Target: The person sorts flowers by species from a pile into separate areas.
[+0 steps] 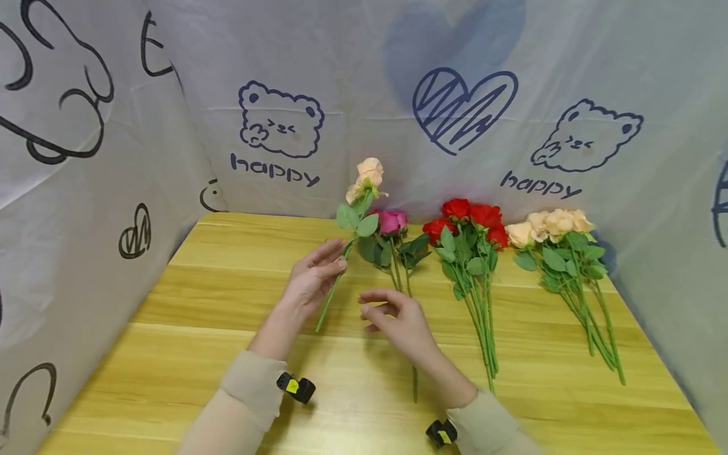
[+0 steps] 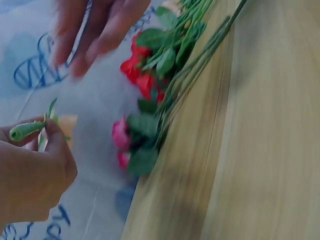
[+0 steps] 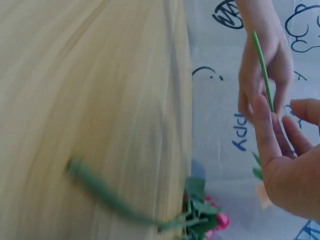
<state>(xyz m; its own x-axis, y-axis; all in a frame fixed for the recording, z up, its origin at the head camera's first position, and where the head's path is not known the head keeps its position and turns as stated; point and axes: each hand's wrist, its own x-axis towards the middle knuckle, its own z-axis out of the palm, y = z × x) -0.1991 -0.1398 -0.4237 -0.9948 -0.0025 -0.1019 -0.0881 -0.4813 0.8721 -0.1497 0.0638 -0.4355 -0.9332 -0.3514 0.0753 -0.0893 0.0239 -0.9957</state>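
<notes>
My left hand [image 1: 307, 284] pinches the green stem of a peach rose [image 1: 370, 172] between thumb and fingers, above the table. The bloom tilts up and away, and the bare stem end points down toward me. In the left wrist view, the cut stem end [image 2: 26, 131] sticks out past the thumb. To the right and a little nearer, my right hand [image 1: 402, 321] hovers with loosely bent fingers and nothing in them. Beyond it lie pink roses [image 1: 392, 221], their stems partly hidden behind that hand.
Red roses [image 1: 486, 216] lie in a bunch right of the pink ones. A bunch of peach roses [image 1: 558, 224] lies farther right. All rest on a wooden table [image 1: 193, 309], with a printed cloth [image 1: 364, 82] hanging along its back and sides.
</notes>
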